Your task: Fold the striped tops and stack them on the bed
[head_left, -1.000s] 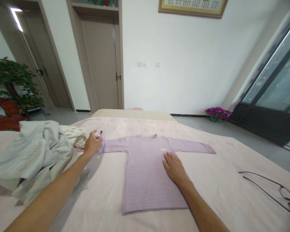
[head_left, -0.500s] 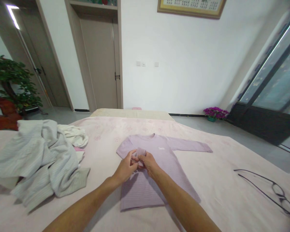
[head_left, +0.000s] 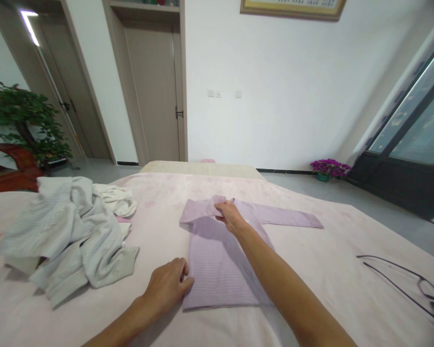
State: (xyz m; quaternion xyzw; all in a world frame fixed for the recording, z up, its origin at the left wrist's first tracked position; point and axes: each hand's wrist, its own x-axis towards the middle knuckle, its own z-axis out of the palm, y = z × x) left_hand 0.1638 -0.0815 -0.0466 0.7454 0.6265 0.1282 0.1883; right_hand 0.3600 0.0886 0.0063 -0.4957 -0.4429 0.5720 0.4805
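A light purple long-sleeved shirt (head_left: 224, 270) lies flat on the pink bedspread, collar away from me. Its left sleeve (head_left: 198, 210) is folded across the upper chest, and the other stretches out to the right. My right hand (head_left: 228, 214) pinches the cuff of the folded sleeve near the collar, fingers closed. At the shirt's lower left side edge is my left hand (head_left: 169, 282), its fingers curled and the thumb over the edge of the fabric. The fingertips of this hand are partly hidden.
To the left lies a heap of grey striped clothes (head_left: 72, 236), with a white garment (head_left: 117, 200) behind it. Black-framed glasses (head_left: 415, 279) rest unfolded on the bedspread (head_left: 321, 279) at the right. A potted plant (head_left: 21, 115) and purple flowers (head_left: 329, 167) stand beyond the bed.
My right hand has moved up and away with the cuff, laying the sleeve across the chest. My left hand has let go of the cuff and come down to the shirt's lower left edge.
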